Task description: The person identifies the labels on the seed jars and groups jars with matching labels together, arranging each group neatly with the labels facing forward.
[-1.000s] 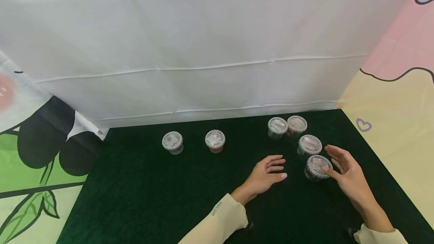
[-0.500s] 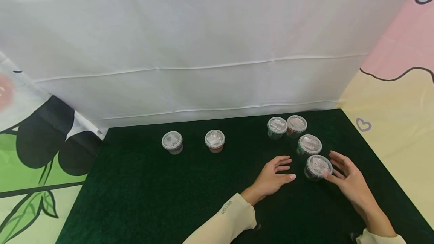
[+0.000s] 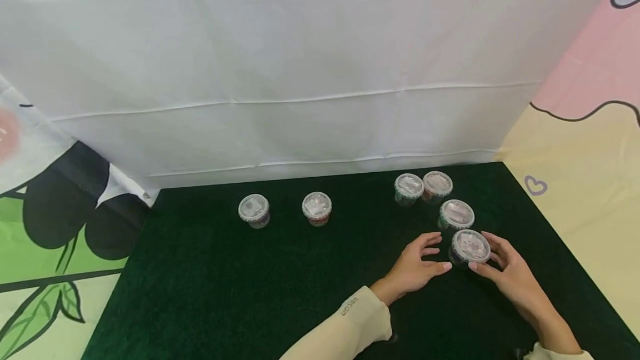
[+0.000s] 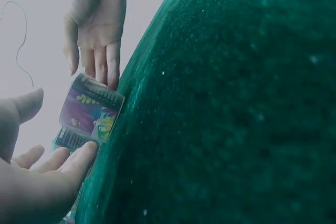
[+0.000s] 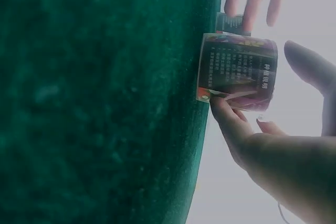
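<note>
A small lidded plastic tub [image 3: 470, 248] stands upright on the green cloth, lowest in a slanting row. My right hand [image 3: 512, 274] is at its right side. In the right wrist view, fingertips touch the tub's printed label [image 5: 236, 72], while the thumb [image 5: 310, 66] stays apart from it. Left of the tub is my left hand [image 3: 417, 265], fingers loosely bent, thumb tip close to the tub's side. The left wrist view shows the purple side of the tub [image 4: 89, 111] between both hands. Right behind it sits a second tub [image 3: 457, 214].
Two more tubs [image 3: 409, 186] stand side by side farther back. A tub [image 3: 317, 208] is at the back middle and another tub [image 3: 254, 210] is left of it. White cloth [image 3: 300, 71] hangs behind the green table [image 3: 225, 293]; patterned sheets [image 3: 575, 182] flank it.
My left hand has moved right, up beside the front tub. My right thumb has come off the lid and down to the tub's near side. The tubs stay in place.
</note>
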Available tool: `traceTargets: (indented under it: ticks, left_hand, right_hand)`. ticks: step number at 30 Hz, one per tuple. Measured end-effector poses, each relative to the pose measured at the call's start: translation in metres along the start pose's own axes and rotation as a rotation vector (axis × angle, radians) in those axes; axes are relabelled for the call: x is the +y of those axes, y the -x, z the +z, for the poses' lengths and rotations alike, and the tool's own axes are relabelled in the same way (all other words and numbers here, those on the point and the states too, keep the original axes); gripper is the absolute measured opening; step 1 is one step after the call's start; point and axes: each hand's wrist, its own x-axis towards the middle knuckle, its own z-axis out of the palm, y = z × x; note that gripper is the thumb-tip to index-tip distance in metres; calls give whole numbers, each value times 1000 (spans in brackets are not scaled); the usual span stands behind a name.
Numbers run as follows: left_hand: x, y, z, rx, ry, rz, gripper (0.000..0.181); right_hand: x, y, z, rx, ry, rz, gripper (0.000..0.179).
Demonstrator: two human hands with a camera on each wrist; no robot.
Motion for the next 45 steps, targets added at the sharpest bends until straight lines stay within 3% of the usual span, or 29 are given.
traceTargets:
  ticks: [16, 24, 35, 40, 45]
  left_hand:
    - [2, -10, 17, -56, -53, -58, 64]
    - [4, -6, 18, -3, -105, -29, 59]
    - [7, 5, 3, 101, -92, 20, 36]
    - [8, 14, -7, 115, -105, 42, 39]
    - [9, 23, -20, 80, -141, 82, 53]
  right_hand:
    - [2, 2, 2, 23, 55, -2, 76]
    - [-1, 4, 4, 27, 65, -19, 73]
    - [-16, 6, 15, 3, 32, -139, 66]
    - [-25, 4, 22, -31, -4, -206, 64]
    - [-37, 2, 26, -99, -57, -202, 64]
